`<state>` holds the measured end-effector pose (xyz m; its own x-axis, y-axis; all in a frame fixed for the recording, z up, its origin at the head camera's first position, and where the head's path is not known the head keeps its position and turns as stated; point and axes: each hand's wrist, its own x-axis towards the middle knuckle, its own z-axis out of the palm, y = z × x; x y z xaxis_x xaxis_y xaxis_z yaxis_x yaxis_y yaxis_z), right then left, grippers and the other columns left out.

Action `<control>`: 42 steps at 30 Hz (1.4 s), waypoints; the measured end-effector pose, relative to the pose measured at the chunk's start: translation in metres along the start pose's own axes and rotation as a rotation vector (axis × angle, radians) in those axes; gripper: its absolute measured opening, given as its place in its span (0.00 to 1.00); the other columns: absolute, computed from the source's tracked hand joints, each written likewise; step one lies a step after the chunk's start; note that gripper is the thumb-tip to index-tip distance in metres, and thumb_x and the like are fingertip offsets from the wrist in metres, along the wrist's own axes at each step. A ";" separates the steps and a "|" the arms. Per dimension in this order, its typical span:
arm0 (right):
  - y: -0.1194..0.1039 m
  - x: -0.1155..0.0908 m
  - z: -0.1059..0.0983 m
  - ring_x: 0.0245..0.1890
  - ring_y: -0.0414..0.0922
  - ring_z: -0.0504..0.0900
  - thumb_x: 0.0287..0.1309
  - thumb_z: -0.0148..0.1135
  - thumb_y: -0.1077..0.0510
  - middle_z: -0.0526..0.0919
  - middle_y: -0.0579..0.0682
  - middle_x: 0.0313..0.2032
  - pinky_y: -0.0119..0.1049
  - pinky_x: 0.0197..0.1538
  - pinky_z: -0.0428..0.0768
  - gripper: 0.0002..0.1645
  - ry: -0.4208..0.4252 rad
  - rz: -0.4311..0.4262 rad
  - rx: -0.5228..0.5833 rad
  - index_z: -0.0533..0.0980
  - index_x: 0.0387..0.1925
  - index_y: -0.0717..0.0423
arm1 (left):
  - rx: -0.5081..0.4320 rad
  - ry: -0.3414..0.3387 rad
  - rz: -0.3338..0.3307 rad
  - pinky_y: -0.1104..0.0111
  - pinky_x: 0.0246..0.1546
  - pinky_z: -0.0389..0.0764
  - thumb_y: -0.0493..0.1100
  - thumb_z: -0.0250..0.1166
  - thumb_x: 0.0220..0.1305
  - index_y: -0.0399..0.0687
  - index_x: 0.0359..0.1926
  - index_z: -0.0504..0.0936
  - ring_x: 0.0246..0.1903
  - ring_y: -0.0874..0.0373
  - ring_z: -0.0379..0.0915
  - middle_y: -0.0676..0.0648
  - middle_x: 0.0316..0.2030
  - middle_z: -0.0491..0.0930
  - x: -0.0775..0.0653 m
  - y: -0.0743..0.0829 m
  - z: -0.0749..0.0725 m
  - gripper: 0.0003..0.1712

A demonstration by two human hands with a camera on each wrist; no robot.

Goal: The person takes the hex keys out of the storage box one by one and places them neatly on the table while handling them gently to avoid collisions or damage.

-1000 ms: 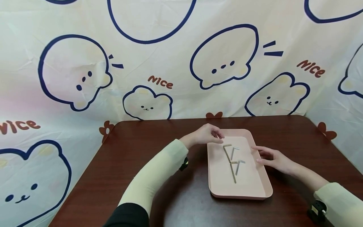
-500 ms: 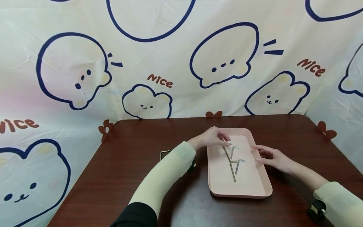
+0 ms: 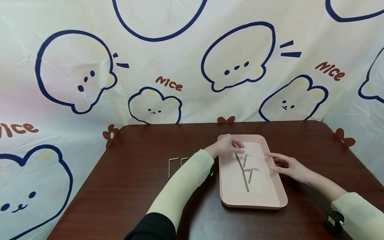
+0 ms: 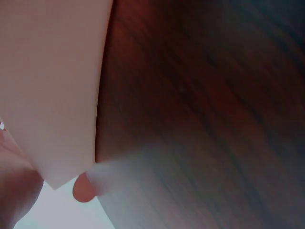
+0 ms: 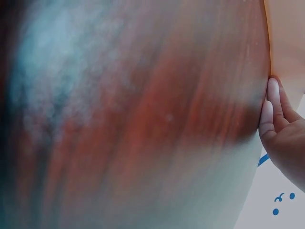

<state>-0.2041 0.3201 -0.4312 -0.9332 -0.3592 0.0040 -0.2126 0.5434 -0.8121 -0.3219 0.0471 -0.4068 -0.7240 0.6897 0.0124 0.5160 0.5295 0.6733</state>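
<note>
In the head view, a pale pink tray (image 3: pixel 255 199) holds several L-shaped hex keys. The upper brass-coloured hex key (image 3: pixel 239 162) has its short arm partly behind my left hand (image 3: pixel 226 146). My left thumb and fingers are bent at that end; whether they pinch it is unclear. Below it lies another brass-coloured hex key (image 3: pixel 246 181). To the right are two smaller silvery ones, an upper hex key (image 3: pixel 245 160) and a lower hex key (image 3: pixel 251 175). My right hand (image 3: pixel 289 166) touches the tray's right rim with its fingertips, also seen in the right wrist view.
Left of my left forearm, a hex key (image 3: pixel 169 168) lies on the dark wooden table (image 3: pixel 120 200), with another hex key (image 3: pixel 182 160) partly behind the sleeve. A printed cloth (image 3: pixel 192 66) hangs behind the table. The left wrist view shows mostly the tray's side (image 4: pixel 52 86).
My left hand has moved right and slightly down to the upper brass-coloured hex key. Its forearm has shifted right too, uncovering hex keys on the table. The right hand stays at the rim.
</note>
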 end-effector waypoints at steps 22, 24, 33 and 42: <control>-0.001 -0.001 0.001 0.47 0.41 0.77 0.64 0.62 0.58 0.76 0.65 0.55 0.30 0.44 0.77 0.35 0.011 0.001 0.030 0.63 0.68 0.64 | 0.283 0.010 -0.064 0.79 0.30 0.69 0.45 0.75 0.55 0.51 0.29 0.89 0.26 0.68 0.71 0.61 0.22 0.81 0.011 -0.001 0.006 0.04; -0.001 -0.001 0.000 0.47 0.41 0.76 0.64 0.62 0.58 0.76 0.65 0.55 0.30 0.44 0.77 0.35 0.009 0.000 0.028 0.63 0.68 0.64 | 0.286 -0.001 -0.084 0.78 0.29 0.68 0.45 0.75 0.55 0.52 0.27 0.89 0.26 0.68 0.71 0.61 0.20 0.80 0.011 -0.001 0.006 0.04; -0.001 -0.001 0.002 0.48 0.43 0.76 0.65 0.62 0.57 0.75 0.64 0.55 0.30 0.45 0.76 0.35 0.008 0.008 0.023 0.63 0.69 0.63 | 0.291 -0.009 -0.108 0.77 0.23 0.67 0.43 0.74 0.55 0.51 0.21 0.86 0.20 0.66 0.70 0.58 0.16 0.78 0.009 0.000 0.010 0.09; 0.000 -0.001 0.002 0.47 0.47 0.76 0.65 0.61 0.58 0.76 0.63 0.54 0.30 0.44 0.76 0.34 0.007 0.000 0.027 0.62 0.69 0.64 | 0.236 0.011 -0.006 0.79 0.27 0.68 0.41 0.74 0.54 0.51 0.21 0.85 0.21 0.67 0.70 0.58 0.16 0.78 0.005 -0.004 0.010 0.08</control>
<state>-0.2024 0.3189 -0.4320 -0.9352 -0.3542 0.0078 -0.2048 0.5225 -0.8277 -0.3233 0.0530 -0.4169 -0.7319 0.6812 0.0178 0.6034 0.6356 0.4816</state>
